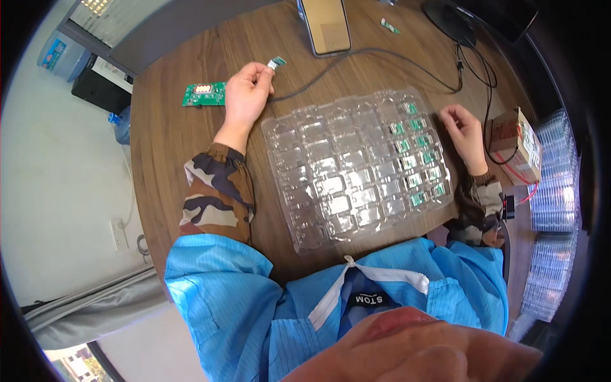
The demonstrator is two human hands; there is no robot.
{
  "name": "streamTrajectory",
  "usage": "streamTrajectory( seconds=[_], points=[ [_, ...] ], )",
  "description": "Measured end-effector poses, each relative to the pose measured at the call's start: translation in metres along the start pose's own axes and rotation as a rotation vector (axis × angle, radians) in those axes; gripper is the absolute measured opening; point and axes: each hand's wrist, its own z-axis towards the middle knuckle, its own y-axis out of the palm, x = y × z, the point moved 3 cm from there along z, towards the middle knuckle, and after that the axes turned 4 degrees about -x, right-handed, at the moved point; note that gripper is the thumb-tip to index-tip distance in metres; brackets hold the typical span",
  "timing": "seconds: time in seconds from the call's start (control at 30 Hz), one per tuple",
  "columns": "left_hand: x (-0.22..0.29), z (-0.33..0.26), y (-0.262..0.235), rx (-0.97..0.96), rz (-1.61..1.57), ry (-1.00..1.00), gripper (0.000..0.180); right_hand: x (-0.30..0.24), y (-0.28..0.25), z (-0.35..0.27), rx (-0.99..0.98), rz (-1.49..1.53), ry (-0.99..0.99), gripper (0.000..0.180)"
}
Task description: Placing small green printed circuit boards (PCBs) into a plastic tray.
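Note:
My left hand [247,94] pinches a small green circuit board with a pale end [277,62] between thumb and fingers, above the table. Close beside that hand lies a larger green circuit board [189,97] with a lit display, its right end partly hidden by the hand. A clear plastic tray with many pockets [318,159] lies between my hands. Several small green boards [410,162] sit in its right-hand columns. My right hand [464,130] rests at the tray's right edge, fingers curled in, with nothing visible in them.
A phone-like screen [326,28] stands at the back, with a black cable [394,54] running across the table. Another small board [390,26] lies far right, near a black stand [449,22]. A cardboard box [512,146] and stacked clear trays [552,172] are at right.

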Motion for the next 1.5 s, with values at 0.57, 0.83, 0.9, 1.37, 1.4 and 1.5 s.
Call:
streamTrajectory(
  seconds=[0.57,0.83,0.9,1.37,1.4,1.5],
  points=[
    [-0.003,0.005,-0.004,-0.001,-0.043,0.003,0.015,-0.053,0.007,-0.049,-0.518,0.144,-0.340,0.104],
    [-0.004,0.011,-0.003,-0.123,-0.193,-0.040,0.015,-0.057,0.020,-0.046,-0.514,0.035,-0.263,0.117],
    [-0.002,0.012,-0.004,-0.160,-0.241,-0.051,0.015,-0.056,0.024,-0.041,-0.522,0.016,-0.279,0.116],
    [-0.005,0.014,-0.001,-0.178,-0.311,-0.003,0.015,-0.035,0.008,-0.002,-0.255,0.459,-0.226,0.054],
    [-0.005,0.013,-0.003,-0.162,-0.302,-0.001,0.015,-0.037,0.007,0.003,-0.254,0.465,-0.218,0.054],
    [-0.002,0.010,-0.006,-0.131,-0.277,0.009,0.014,-0.046,0.011,0.017,-0.250,0.262,-0.134,0.027]
  ],
)
